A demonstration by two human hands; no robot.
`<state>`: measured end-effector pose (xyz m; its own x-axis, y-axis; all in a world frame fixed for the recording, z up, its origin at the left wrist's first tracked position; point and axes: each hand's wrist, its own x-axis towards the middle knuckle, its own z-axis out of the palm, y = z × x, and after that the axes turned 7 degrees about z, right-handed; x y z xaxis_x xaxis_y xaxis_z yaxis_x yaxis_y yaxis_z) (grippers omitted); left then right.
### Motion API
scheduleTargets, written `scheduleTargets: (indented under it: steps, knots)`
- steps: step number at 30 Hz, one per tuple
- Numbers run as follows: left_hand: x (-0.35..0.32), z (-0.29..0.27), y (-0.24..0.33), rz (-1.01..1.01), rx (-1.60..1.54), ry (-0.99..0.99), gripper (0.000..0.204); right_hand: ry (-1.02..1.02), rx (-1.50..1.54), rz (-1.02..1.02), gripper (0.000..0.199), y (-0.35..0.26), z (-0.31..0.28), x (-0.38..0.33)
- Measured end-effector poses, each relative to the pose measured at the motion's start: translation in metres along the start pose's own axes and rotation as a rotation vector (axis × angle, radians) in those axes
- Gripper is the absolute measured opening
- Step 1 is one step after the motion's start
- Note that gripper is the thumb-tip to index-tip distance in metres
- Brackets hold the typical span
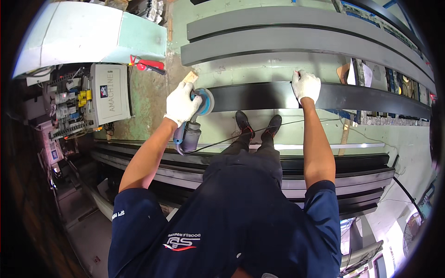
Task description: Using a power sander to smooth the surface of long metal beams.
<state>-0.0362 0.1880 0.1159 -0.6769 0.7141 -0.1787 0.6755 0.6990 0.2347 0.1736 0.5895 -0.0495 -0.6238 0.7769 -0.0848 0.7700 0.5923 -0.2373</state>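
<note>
My left hand, in a white glove, is wrapped round the head of a blue and grey orbital sander. The sander's round pad stands at the left end of a long dark metal profile that runs across in front of me. Farther right, my right hand, also gloved in white, grips the same profile with its fingers curled over the far edge. From the sander a black cord trails off to the right, past my legs. Behind the sander a small piece of wood shows near the profile's end.
Two long grey profiles lie beyond the dark one. More profiles are stacked close to my body. A red fire extinguisher lies at the far left, near a white machine cabinet. A fan stands at the lower right.
</note>
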Motion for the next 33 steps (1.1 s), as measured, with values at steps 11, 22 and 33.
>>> scheduleTargets:
  steps: [11, 22, 33]
  knots:
    - [0.001, 0.000, 0.009, 0.012, -0.002, 0.000, 0.033, -0.012, -0.024, -0.005, 0.048, 0.001, 0.003, 0.002]
    - [0.001, 0.007, 0.011, 0.076, -0.029, 0.081, 0.028, -0.031, 0.008, 0.004, 0.048, 0.000, -0.002, 0.000]
    - [0.000, 0.012, 0.019, 0.040, -0.038, 0.101, 0.029, -0.015, 0.015, -0.002, 0.048, 0.002, 0.001, 0.000]
